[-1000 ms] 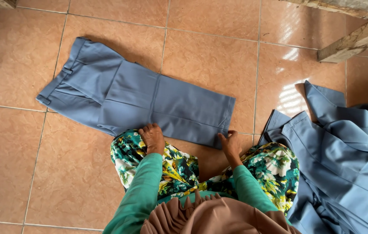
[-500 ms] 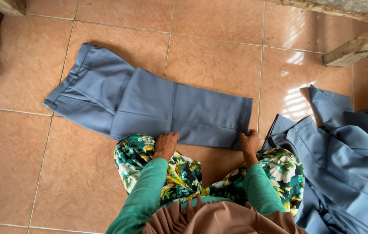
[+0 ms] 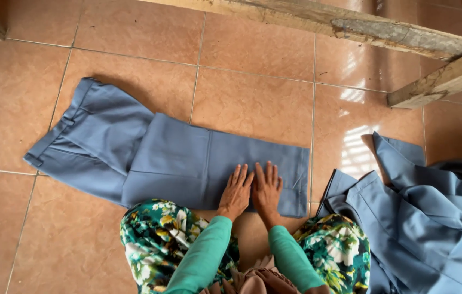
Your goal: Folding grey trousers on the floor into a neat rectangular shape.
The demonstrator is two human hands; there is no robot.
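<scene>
The person is kneeling on the tiled floor point(image 3: 252, 103), and both hands are pressing flat on one pair of folded blue-grey trousers point(image 3: 176, 158) lying across the middle of the floor, waistband toward the left edge, hems toward the right. The left hand point(image 3: 236, 190) is lying palm down, fingers stretched out and slightly spread, gripping nothing; the right hand point(image 3: 267, 188) is just beside it, thumbs nearly touching, equally flat and gripping nothing. The risk here looks like this: the upper layer is sitting loose on the lower one, so a sideways push could be sliding it off and creasing the fold, and the glossy tiles could be letting the whole garment skid. The flowered knees point(image 3: 160, 239) are sitting right at the near hem and could be catching it. Counting: two hands, one pair of trousers laid out, one heap of similar blue-grey cloth point(image 3: 427, 218) at the right edge, two wooden beams point(image 3: 350, 24) along the far edge
</scene>
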